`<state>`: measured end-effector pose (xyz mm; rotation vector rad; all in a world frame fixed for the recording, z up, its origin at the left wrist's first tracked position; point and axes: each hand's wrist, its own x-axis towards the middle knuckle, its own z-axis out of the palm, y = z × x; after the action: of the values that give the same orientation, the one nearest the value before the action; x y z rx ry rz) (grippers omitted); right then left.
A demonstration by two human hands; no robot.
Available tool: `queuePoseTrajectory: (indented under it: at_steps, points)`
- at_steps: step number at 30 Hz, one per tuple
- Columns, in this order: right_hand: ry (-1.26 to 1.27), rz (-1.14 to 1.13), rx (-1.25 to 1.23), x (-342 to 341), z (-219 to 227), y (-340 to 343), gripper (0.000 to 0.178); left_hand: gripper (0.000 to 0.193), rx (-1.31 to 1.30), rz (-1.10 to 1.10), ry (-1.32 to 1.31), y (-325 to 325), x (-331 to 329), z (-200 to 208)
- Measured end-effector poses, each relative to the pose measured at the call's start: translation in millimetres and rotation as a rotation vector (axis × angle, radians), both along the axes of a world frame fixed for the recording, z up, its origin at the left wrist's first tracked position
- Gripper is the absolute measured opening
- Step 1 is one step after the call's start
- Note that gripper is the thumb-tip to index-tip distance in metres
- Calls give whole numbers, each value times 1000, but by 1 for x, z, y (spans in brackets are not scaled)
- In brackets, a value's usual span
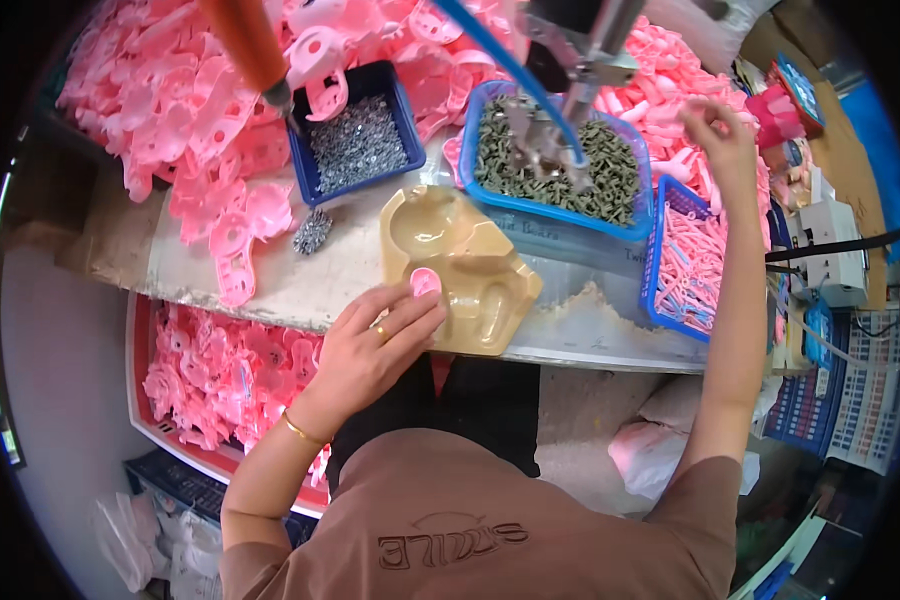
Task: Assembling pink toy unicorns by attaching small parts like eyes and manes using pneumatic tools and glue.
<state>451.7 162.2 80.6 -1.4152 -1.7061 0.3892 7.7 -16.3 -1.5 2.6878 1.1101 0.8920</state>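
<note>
My left hand [380, 335] lies over the near left side of a glossy tan moulded holder [500, 270] with rounded hollows. A small pink plastic cup-shaped part [426, 281] is held at its fingertips, resting in or just above the holder; the thumb is hidden. My right hand [720, 135] is stretched far to the right, over a heap of pink plastic handle-like parts [660, 70]. Its fingers are curled toward the thumb in a pinch, and whatever is between them is too small to make out.
Behind the holder are a dark blue tray [415, 150] of silver screws and a blue tub [555, 222] of dark greenish pieces. A blue basket [682, 325] holds pink sticks. An orange screwdriver [245, 45] and a metal machine head [555, 140] hang above. Pink shells [190, 90] fill the left.
</note>
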Motion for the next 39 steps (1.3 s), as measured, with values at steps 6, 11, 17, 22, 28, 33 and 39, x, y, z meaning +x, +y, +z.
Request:
queuePoseTrajectory:
  at_steps: [6, 11, 17, 22, 28, 33, 39]
  points:
    - [-202, 344, -64, -159, -34, -148, 13, 35, -67, -62, -13, 0, -2, -18]
    - [-512, 384, 196, -197, -69, -185, 26, 35, -80, -67, -13, -2, -5, -19]
    - [-574, 363, 60, -199, -75, -189, 38, 34, -50, 58, -39, -11, -30, -20]
    - [-454, 325, 69, -202, -70, -191, 27, 29, 73, 764, -25, -3, -104, -48]
    - [-335, 340, 80, -211, -69, -183, 16, 25, 11, 780, -14, -6, -146, -49]
    - [-301, 324, 88, -216, -64, -184, 11, 14, -201, 934, -432, -21, -132, -21]
    - [87, 461, -342, -240, -56, -192, 27, 46, -1096, 432, -1360, -47, -88, 3]
